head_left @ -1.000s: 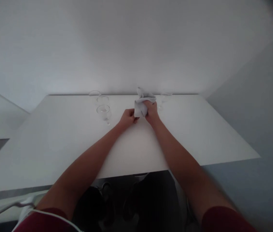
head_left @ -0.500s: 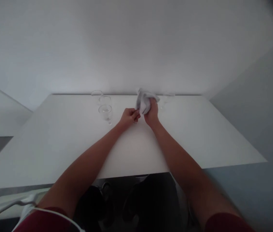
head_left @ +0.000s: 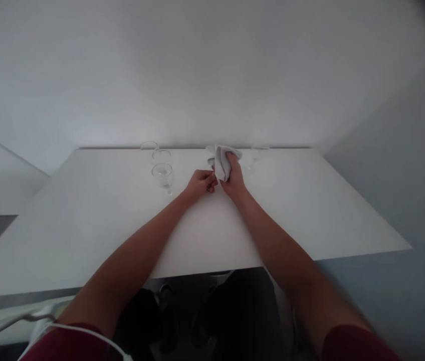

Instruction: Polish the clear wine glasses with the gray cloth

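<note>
Over the far middle of the white table, my right hand point(head_left: 234, 176) is wrapped round a crumpled light grey cloth point(head_left: 222, 163). Just left of it, the fingers of my left hand point(head_left: 201, 184) are pinched together close to the cloth's lower edge. What those fingers grip is too small and hidden to make out. Whether the cloth covers something cannot be seen. Left of my left hand, a clear stemmed glass point(head_left: 162, 173) stands on the table. Behind it are a second clear glass point(head_left: 161, 156) and a third glass point(head_left: 149, 146).
The white table point(head_left: 84, 225) meets a pale wall point(head_left: 212, 75) at the back. A faint clear glass point(head_left: 258, 153) stands by the wall, right of my right hand. A white cable point(head_left: 88, 331) crosses near my left sleeve.
The cloth has turned and shifted slightly down and left in my right hand, its folds now different. My left hand keeps almost the same place. The glasses have not moved.
</note>
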`<state>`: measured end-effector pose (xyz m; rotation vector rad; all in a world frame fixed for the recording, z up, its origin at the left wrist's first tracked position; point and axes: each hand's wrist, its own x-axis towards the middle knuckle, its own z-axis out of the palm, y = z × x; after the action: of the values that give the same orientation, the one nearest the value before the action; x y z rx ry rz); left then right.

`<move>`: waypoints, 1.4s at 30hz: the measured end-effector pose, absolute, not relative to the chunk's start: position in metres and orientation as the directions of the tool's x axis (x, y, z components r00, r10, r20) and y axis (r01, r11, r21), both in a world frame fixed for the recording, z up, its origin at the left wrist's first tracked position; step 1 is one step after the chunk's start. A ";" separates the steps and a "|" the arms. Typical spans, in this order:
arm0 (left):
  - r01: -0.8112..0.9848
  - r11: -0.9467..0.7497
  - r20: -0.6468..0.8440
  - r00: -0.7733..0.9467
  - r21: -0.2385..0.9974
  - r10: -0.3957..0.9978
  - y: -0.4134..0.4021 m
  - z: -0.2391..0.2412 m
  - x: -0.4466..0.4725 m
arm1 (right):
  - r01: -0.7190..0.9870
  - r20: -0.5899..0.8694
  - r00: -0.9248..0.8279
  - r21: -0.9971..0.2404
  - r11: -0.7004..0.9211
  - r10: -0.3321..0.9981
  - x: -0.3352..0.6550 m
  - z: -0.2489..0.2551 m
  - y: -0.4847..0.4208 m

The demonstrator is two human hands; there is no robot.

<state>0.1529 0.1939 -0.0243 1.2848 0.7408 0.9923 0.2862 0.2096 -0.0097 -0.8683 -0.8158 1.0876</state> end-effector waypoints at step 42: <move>-0.165 0.086 0.021 0.560 0.983 0.828 0.189 -0.024 0.151 | -0.419 0.154 0.279 -0.869 0.264 0.948 0.291 -0.010 0.204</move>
<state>0.1506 0.1888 -0.0238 1.2765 0.6564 0.8245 0.2906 0.2039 -0.0095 -0.8179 -0.7962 1.0688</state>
